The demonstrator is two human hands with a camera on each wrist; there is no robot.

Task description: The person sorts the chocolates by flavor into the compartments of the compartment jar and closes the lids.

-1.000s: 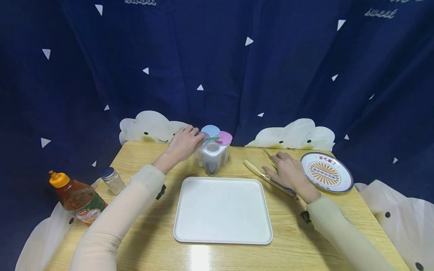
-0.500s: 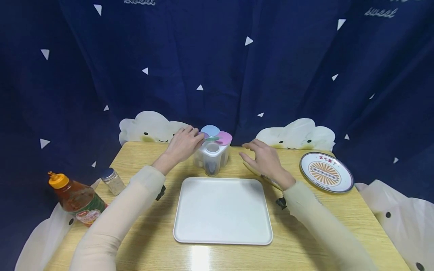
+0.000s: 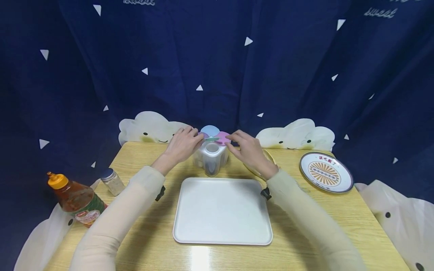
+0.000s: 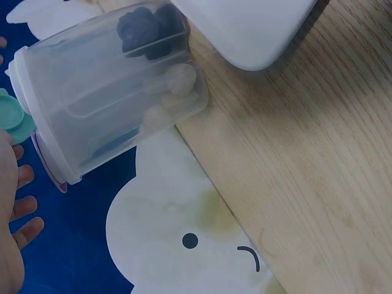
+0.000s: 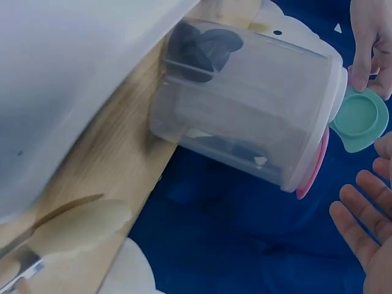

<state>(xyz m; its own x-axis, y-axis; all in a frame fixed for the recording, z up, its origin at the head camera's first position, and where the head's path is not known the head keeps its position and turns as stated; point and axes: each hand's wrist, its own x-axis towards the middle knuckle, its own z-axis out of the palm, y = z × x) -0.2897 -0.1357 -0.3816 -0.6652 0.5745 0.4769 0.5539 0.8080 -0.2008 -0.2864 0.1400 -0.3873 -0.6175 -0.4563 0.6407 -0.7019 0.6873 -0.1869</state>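
Observation:
A clear multi-compartment storage container [image 3: 211, 165] stands at the table's back, with blue, purple and pink lids [image 3: 222, 138] and a raised green flip lid [image 5: 357, 114]. Through its walls show dark lumpy pieces [image 4: 144, 30] and pale rounded ones [image 4: 180, 79]. My left hand [image 3: 183, 143] pinches the green lid at its edge. Close to the pink and green lids, on the container's right, is my right hand [image 3: 249, 150], fingers extended and holding nothing. Tongs with cream tips [image 5: 86, 226] lie on the table, partly hidden by the right arm in the head view.
A white tray [image 3: 222, 210] lies in front of the container. Left are a sauce bottle [image 3: 79, 199] with an orange cap and a small shaker jar [image 3: 113, 181]. A patterned plate [image 3: 326, 172] sits at right. A dark blue curtain [image 3: 217, 67] hangs behind.
My right hand has moved left from over the tongs to the container's right side. The left hand has stayed at the lids.

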